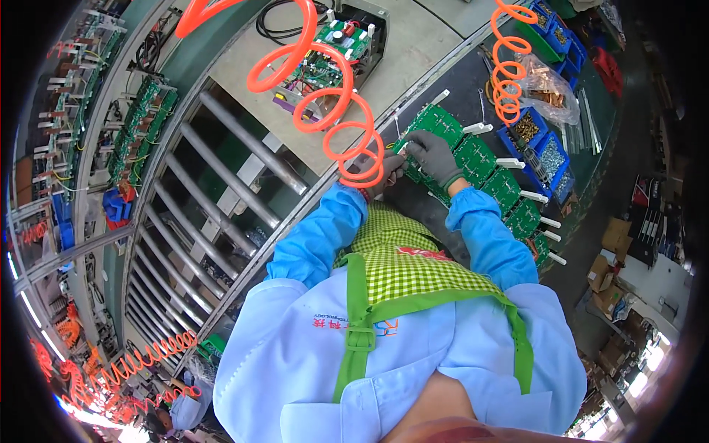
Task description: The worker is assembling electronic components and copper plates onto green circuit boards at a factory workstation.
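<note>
Person's gloved L hand point(394, 173) & R hand point(437, 157) are close together at L end of a row of green PCBs point(476, 162) on bench point(464, 83); can't tell if either grips. White posts point(511, 163) jut from row, prob. already fitted; work looks under way at end PCB point(434, 120), amt. to go unclear. Farther: blue bins point(537, 143) w/ small metal parts point(550, 159).

Light-blue shirt point(266, 362): red and blue lettering point(330, 323), left chest | orange-blue emblem point(386, 327), right of it | green checked apron point(421, 284): red print point(425, 253), too blurred to read
</note>
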The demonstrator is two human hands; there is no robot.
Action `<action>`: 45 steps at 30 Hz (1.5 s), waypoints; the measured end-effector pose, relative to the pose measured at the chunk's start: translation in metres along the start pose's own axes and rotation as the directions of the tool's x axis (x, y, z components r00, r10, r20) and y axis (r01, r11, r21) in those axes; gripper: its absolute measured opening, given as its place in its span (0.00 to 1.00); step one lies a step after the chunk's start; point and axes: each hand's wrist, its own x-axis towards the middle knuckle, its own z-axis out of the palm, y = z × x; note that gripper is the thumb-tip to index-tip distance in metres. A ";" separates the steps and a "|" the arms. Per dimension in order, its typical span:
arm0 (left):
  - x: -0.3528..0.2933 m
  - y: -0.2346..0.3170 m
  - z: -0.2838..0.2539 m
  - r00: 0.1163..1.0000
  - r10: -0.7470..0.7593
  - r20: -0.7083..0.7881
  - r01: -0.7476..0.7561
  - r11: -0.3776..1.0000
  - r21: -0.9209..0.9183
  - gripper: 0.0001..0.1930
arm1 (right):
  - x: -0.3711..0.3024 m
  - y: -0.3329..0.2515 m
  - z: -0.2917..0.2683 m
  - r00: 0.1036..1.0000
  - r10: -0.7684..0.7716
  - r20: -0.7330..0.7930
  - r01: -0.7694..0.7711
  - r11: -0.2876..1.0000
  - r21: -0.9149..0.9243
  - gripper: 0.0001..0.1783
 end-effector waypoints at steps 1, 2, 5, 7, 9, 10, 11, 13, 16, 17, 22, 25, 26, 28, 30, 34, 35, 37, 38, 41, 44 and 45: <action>0.002 -0.002 -0.002 1.000 -0.021 -0.003 0.021 1.000 0.007 0.09 | 0.002 0.002 0.000 1.000 -0.002 0.008 0.002 1.000 -0.005 0.11; 0.002 -0.002 -0.003 0.999 -0.047 0.001 0.047 0.999 0.020 0.09 | 0.004 0.003 0.001 0.996 -0.061 0.065 0.067 0.993 -0.094 0.11; 0.003 0.000 0.000 1.000 -0.022 0.002 0.022 1.000 0.021 0.08 | 0.004 0.000 0.003 0.985 -0.132 0.113 0.157 0.952 -0.263 0.12; 0.001 0.000 -0.001 1.000 0.003 -0.006 -0.003 1.000 -0.016 0.07 | 0.001 -0.002 0.006 0.982 -0.156 0.106 0.183 0.921 -0.344 0.12; -0.001 0.000 -0.001 1.000 0.013 -0.007 -0.012 0.993 0.121 0.07 | -0.001 -0.001 0.007 0.994 -0.101 0.039 0.108 0.941 -0.320 0.10; 0.002 -0.002 -0.003 1.000 0.015 -0.009 -0.014 0.993 0.119 0.07 | 0.000 0.000 0.006 0.994 -0.103 0.043 0.111 0.941 -0.321 0.10; 0.004 -0.003 -0.003 0.999 0.039 0.010 -0.039 0.997 0.073 0.07 | 0.002 0.002 0.006 0.992 -0.117 0.047 0.126 0.940 -0.318 0.10; 0.004 -0.008 -0.005 0.998 0.062 0.029 -0.062 0.998 0.025 0.07 | 0.005 0.005 0.004 0.990 -0.130 0.051 0.139 0.939 -0.315 0.09; -0.005 0.008 0.005 1.000 0.011 0.002 -0.011 0.995 -0.099 0.08 | 0.004 0.009 -0.006 0.991 -0.130 0.017 0.131 0.988 -0.087 0.10; -0.006 0.012 0.006 0.997 -0.070 -0.015 0.068 0.989 -0.132 0.09 | -0.001 0.001 -0.007 0.996 -0.074 0.041 0.077 0.994 -0.077 0.11; -0.003 -0.001 0.002 0.999 0.014 -0.044 -0.015 1.000 -0.014 0.08 | -0.008 -0.004 0.002 0.994 0.059 0.089 -0.055 0.997 -0.047 0.11; -0.002 0.000 0.005 0.999 0.002 -0.043 -0.007 0.993 -0.114 0.08 | -0.005 0.002 0.006 0.990 -0.103 0.101 0.119 0.978 -0.172 0.10; -0.004 0.003 0.007 0.999 0.000 -0.046 -0.006 0.990 -0.137 0.08 | -0.004 0.004 0.007 0.987 -0.136 0.085 0.154 0.952 -0.263 0.11; -0.008 0.006 0.013 0.999 -0.002 -0.053 -0.007 0.986 -0.167 0.08 | -0.007 0.010 0.010 0.982 -0.170 0.079 0.187 0.916 -0.353 0.11; -0.019 0.021 0.021 0.985 -0.143 -0.099 0.124 0.977 -0.172 0.07 | -0.008 0.010 0.014 0.987 -0.160 -0.004 0.153 0.954 -0.259 0.11; -0.013 0.004 0.013 0.996 -0.044 -0.079 0.027 0.980 -0.197 0.07 | -0.008 0.003 0.014 0.992 -0.096 0.079 0.119 0.916 -0.384 0.10; -0.012 0.007 0.012 0.995 -0.077 -0.070 0.061 0.976 -0.209 0.07 | -0.008 0.005 0.016 0.986 -0.152 0.063 0.165 0.901 -0.402 0.09; -0.009 0.008 0.012 0.992 -0.109 -0.062 0.092 0.970 -0.226 0.06 | -0.009 0.010 0.014 0.976 -0.210 0.055 0.213 0.881 -0.422 0.09; -0.010 0.007 0.010 0.997 -0.067 -0.046 0.054 0.965 -0.256 0.06 | -0.010 0.006 0.014 0.974 -0.219 0.051 0.220 0.888 -0.405 0.09; -0.014 0.011 0.004 1.000 -0.002 -0.016 -0.002 0.972 -0.234 0.05 | -0.009 0.003 0.019 0.969 -0.245 0.024 0.233 0.882 -0.410 0.09; -0.008 0.011 -0.005 0.870 0.466 0.165 -0.493 0.801 0.339 0.04 | -0.007 0.000 0.013 0.969 -0.246 -0.037 0.208 0.882 -0.422 0.10; -0.020 0.025 0.005 0.870 0.433 0.236 -0.492 0.728 0.478 0.04 | -0.012 -0.001 0.010 0.975 -0.209 -0.070 0.164 0.901 -0.402 0.10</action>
